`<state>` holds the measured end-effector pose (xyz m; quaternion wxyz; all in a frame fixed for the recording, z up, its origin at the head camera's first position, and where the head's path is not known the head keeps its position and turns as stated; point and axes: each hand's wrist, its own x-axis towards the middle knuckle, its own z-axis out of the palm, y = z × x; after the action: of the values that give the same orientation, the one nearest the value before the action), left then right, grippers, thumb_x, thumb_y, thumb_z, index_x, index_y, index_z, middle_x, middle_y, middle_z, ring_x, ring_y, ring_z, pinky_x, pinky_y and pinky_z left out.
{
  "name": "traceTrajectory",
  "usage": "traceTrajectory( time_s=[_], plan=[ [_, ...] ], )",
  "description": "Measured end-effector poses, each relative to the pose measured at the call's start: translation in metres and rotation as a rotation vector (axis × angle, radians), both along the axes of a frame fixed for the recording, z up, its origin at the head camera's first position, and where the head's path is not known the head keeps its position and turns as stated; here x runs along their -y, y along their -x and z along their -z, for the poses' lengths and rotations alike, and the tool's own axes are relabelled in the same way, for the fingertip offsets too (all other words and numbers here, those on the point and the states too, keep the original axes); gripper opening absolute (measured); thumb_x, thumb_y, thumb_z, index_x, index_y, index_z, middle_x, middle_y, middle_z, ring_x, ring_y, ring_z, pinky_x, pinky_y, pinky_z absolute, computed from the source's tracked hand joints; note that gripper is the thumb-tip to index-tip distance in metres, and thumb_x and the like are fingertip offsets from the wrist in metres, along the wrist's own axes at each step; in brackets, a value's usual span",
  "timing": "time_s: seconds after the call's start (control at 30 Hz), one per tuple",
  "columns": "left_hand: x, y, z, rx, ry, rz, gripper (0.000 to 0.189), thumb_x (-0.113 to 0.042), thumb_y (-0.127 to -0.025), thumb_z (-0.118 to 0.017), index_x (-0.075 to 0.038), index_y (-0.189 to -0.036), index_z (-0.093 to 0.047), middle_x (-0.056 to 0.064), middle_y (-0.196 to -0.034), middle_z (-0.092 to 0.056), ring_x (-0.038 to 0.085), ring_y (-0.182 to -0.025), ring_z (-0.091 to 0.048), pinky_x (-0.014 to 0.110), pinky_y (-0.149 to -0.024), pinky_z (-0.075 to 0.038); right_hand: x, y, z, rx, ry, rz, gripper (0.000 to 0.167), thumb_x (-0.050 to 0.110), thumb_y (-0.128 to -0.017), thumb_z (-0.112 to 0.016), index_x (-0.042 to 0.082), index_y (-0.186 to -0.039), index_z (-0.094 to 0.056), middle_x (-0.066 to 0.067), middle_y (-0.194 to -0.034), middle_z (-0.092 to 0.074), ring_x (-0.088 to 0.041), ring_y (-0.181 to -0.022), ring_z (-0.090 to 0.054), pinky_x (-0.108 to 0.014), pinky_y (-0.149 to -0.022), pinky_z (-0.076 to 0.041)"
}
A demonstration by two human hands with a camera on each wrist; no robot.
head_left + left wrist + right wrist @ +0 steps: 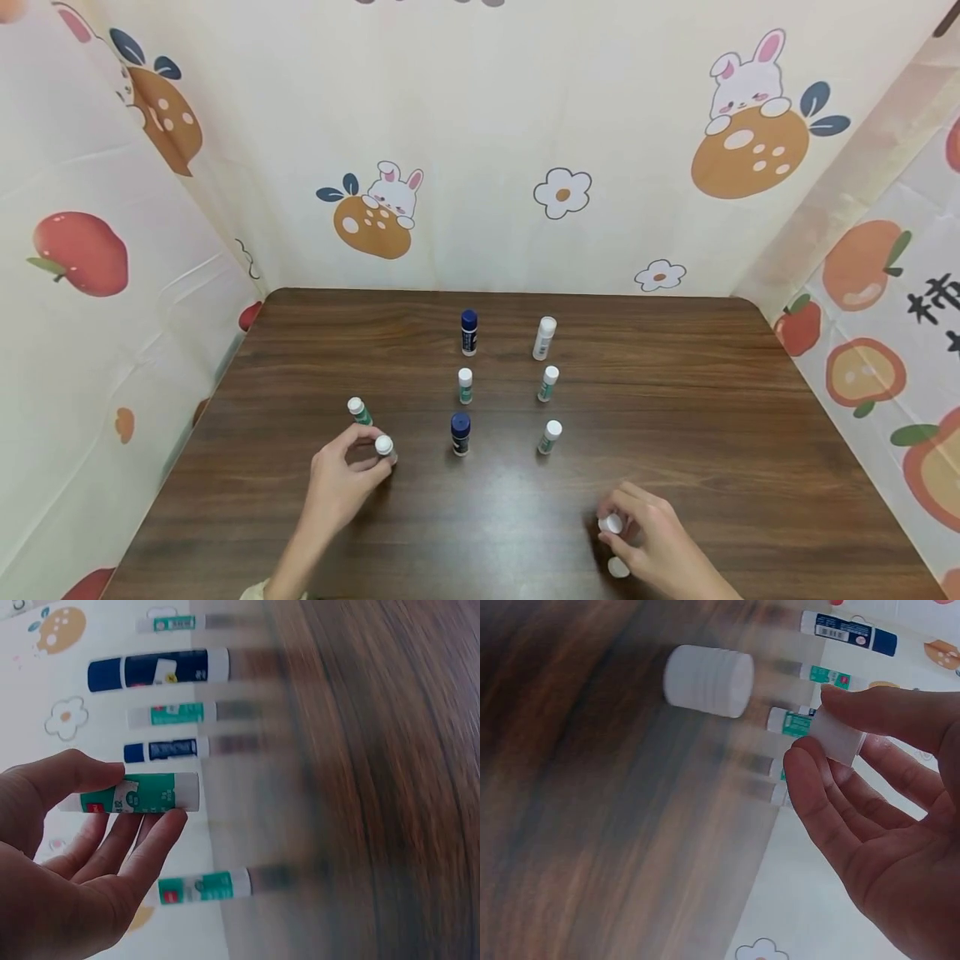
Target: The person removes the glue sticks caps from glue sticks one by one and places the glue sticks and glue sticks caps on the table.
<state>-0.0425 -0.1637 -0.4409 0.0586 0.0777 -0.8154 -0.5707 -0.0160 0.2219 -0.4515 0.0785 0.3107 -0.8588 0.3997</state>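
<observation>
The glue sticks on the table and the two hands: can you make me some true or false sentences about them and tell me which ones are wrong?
1. The left hand holds a green-labelled glue stick. True.
2. The right hand is empty. False: it pinches a short white piece.
3. Two sticks with dark blue caps are on the table. True.
4. The standing sticks are all taller than the hands' sleeves and painted red. False: they have white, green or dark blue parts.
5. Another white piece is on the table near the right hand. True.
6. The table is bright pink. False: it is brown.
</observation>
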Motion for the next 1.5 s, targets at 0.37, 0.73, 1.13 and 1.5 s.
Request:
traceTrajectory(
  time_s=[0.37,0.73,1.13,1.5],
  plan=[
    [0.022,0.005,0.009,0.058,0.102,-0.055,0.025,0.001,-0.074,-0.076,-0.005,-0.095,-0.064,0.012,-0.099,-0.067,0.025,-0.093,-0.067,0.024,-0.076,-0.055,-0.010,-0.002,0.014,-0.029,-0.046,0.027,0.040,-0.009,-0.061,-0.080,0.017,-0.082,-0.058,0.011,-0.079,-0.052,0.000,-0.066,-0.049,-0.012,-0.050,-0.042],
    [0.035,0.009,0.016,0.093,0.227,-0.094,0.029,-0.005,-0.074,-0.076,-0.005,-0.100,-0.063,0.010,-0.099,-0.068,0.026,-0.098,-0.064,0.042,-0.090,-0.049,-0.015,-0.004,0.022,0.001,-0.043,0.034,0.042,-0.010,-0.059,-0.081,0.016,-0.082,-0.058,0.011,-0.077,-0.051,0.001,-0.064,-0.048,-0.012,-0.048,-0.041],
    [0.038,0.014,0.016,0.090,0.229,-0.107,0.029,-0.006,-0.076,-0.075,-0.004,-0.102,-0.063,0.013,-0.103,-0.068,0.028,-0.100,-0.063,0.044,-0.091,-0.048,-0.019,-0.003,0.026,0.043,-0.064,0.033,0.039,-0.010,-0.058,-0.079,0.015,-0.080,-0.059,0.013,-0.076,-0.051,0.002,-0.062,-0.046,-0.016,-0.046,-0.040],
    [0.038,0.012,0.015,0.106,0.215,-0.133,0.028,-0.004,-0.077,-0.072,-0.007,-0.104,-0.064,0.011,-0.103,-0.068,0.024,-0.099,-0.064,0.021,-0.077,-0.052,-0.020,-0.003,0.029,0.067,-0.093,0.020,0.038,-0.008,-0.058,-0.079,0.014,-0.083,-0.063,0.012,-0.078,-0.052,0.003,-0.062,-0.045,-0.016,-0.046,-0.040]
  ],
)
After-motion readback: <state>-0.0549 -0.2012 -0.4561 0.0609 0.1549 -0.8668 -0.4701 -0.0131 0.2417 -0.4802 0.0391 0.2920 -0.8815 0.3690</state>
